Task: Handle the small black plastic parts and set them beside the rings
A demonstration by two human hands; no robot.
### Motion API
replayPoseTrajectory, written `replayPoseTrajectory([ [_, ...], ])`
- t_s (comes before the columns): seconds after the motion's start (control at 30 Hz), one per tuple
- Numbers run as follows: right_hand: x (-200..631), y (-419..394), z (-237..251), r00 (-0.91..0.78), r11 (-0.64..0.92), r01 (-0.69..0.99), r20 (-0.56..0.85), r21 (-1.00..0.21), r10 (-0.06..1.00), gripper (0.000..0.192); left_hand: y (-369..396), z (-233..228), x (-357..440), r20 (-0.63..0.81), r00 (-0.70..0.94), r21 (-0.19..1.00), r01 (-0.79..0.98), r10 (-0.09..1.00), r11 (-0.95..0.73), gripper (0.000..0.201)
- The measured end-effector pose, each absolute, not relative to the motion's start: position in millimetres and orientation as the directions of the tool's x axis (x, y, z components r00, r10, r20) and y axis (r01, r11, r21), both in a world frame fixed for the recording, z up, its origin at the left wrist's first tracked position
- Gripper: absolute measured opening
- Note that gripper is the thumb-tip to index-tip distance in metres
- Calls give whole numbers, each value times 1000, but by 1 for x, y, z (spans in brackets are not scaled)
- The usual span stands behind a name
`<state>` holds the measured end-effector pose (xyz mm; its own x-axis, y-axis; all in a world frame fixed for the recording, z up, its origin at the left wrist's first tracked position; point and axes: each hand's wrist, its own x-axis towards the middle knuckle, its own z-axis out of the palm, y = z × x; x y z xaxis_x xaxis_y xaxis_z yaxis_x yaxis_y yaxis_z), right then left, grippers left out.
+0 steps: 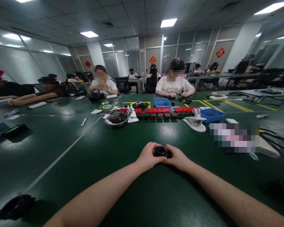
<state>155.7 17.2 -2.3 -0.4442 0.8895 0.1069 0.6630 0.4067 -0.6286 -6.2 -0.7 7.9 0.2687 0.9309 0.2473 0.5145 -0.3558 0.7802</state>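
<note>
A small black ring-shaped part point(161, 151) with a round hole in its top sits between my two hands, low over the green tabletop. My left hand point(150, 156) curls around its left side, the thumb reaching across the front. From the right, my right hand point(178, 157) closes on the same part, fingers bent behind it and thumb tip meeting the left thumb. The fingertips at the back are partly hidden. What the part belongs to, I cannot make out.
Similar black ring-like parts lie at the near left point(17, 206) and near right point(282, 190). Ahead stand a metal bowl point(116, 119), red socket-like strips point(158, 110), a white clamp point(196, 121) and a blue tray point(211, 115). A wrench point(84, 122) lies left; people sit across the table.
</note>
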Motion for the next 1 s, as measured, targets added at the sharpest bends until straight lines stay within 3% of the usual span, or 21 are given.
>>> replayPoseTrajectory([
  [0.13, 144, 13, -7, -295, 343, 815, 175, -468, 939, 24, -3, 7, -1, 276, 145, 749, 588, 950, -307, 41],
  [0.23, 142, 8, -5, -292, 353, 840, 206, -412, 934, 23, -2, 7, -3, 292, 159, 732, 597, 943, -328, 40],
  [0.4, 152, 7, 2, -523, 567, 675, 236, -473, 819, 42, 3, 9, -16, 259, 385, 754, 492, 886, -435, 41],
  [0.53, 162, 13, 5, -636, 625, 577, 190, -526, 748, 36, 6, 11, -23, 235, 486, 768, 438, 842, -468, 45],
  [1.0, 162, 15, 8, -636, 595, 565, 158, -572, 755, 28, 5, 16, -23, 196, 498, 790, 430, 845, -437, 46],
])
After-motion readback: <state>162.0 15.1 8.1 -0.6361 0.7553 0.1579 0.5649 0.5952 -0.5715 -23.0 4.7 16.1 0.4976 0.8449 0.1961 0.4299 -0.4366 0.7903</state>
